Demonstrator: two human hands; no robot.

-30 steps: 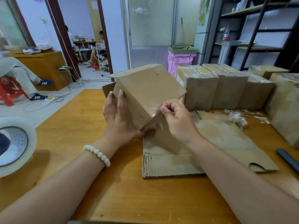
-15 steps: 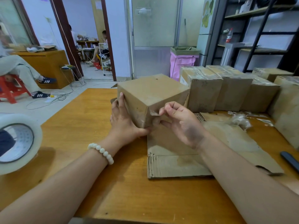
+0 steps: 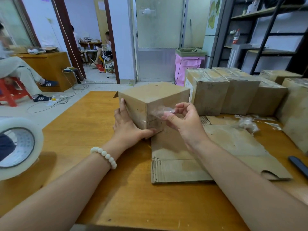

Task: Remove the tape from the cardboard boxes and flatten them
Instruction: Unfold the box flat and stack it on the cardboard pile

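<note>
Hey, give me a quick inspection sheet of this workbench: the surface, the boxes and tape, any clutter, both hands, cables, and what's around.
Surface: wooden table, scuffed near the front edge.
Job's things: small box stands on the table, with a clear tape strip partly peeled off its front. Flattened cardboard lies next to it, and a row of taped boxes stands behind.
Clutter: tape roll at the left edge; tape wad and dark tool on the right.
Hands: left hand flat against the small box's side; right hand pinches the tape strip.
Cables: cords on the floor left of the table.
Surroundings: pink-lined bin, shelving, seated person at the left.
</note>
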